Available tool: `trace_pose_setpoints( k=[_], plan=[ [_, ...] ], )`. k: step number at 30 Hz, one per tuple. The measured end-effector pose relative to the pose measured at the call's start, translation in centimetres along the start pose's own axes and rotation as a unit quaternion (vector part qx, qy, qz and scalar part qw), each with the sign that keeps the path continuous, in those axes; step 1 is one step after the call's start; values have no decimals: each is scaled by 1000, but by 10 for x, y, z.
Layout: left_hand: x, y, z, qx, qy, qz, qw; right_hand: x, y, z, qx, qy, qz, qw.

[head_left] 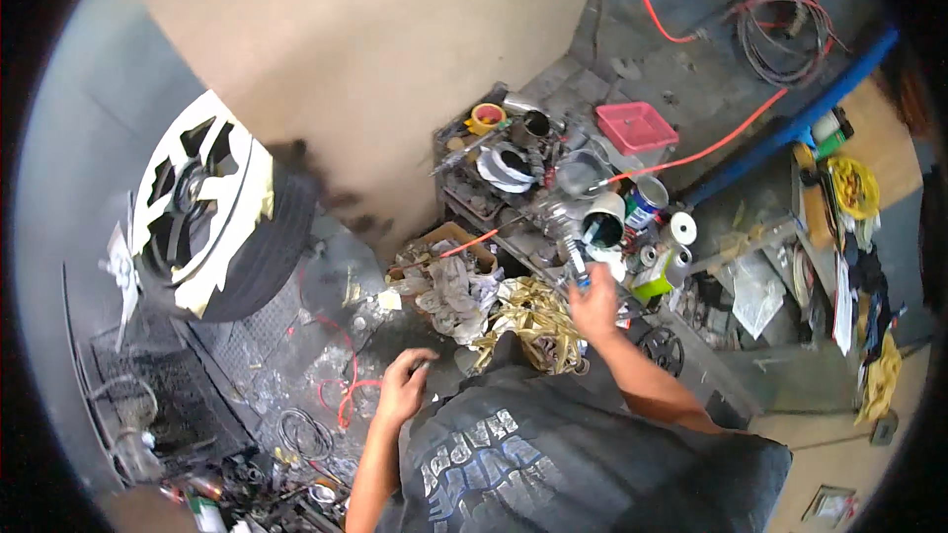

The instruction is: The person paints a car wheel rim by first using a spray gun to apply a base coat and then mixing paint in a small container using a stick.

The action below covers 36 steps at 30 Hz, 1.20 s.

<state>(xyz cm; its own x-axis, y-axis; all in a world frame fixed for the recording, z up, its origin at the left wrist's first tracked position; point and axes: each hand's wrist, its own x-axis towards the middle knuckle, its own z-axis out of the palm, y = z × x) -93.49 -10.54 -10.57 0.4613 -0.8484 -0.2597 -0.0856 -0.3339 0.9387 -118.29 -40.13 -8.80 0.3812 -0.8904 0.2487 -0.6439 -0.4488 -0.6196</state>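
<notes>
At the work table's near edge, my right hand (593,304) is closed around a slim silvery tool (570,242) with a bit of blue by my fingers. The tool points away from me, toward the tubs; its far end is blurred. My left hand (403,385) hangs low over the floor with curled fingers. Something small and dark shows at its fingertips, too small to name. Near my right hand stand a white tub (602,220) with dark contents and a blue paint can (647,199). Crumpled gold sheeting (533,314) lies just below the table.
At the left stands a tyre (262,257) on a wheel with pale masking (237,188) around its dark spokes. A box of crumpled paper (449,296) sits beside the table. A pink basket (637,128), an orange hose (726,143) and a blue beam (790,123) are farther back.
</notes>
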Motion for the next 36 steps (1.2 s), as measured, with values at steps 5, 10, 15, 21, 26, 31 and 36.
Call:
trace_pose_setpoints(
  k=[5, 10, 15, 21, 26, 31, 36],
  plan=[
    [38, 35, 22, -95, 29, -58, 993, -26, -68, 73, 98, -216, -128, 963],
    [17, -9, 5, -299, 234, -177, 908, -61, -152, 137, 136, -407, -259, 865],
    [-26, -31, -14, -289, 415, -103, 857, -100, -200, 175, 206, -447, -378, 784],
    [-130, -54, -20, -383, 530, -89, 751, -161, -267, 194, 264, -624, -411, 610],
    [-158, -77, -16, -363, 574, -49, 732, -202, -316, 247, 234, -742, -423, 463],
    [-206, -85, -28, -358, 519, -188, 753, -273, -380, 252, -25, -759, -496, 420],
    [-225, -203, -39, -343, 565, -73, 747, -344, -414, 260, 19, -777, -475, 414]
  ],
)
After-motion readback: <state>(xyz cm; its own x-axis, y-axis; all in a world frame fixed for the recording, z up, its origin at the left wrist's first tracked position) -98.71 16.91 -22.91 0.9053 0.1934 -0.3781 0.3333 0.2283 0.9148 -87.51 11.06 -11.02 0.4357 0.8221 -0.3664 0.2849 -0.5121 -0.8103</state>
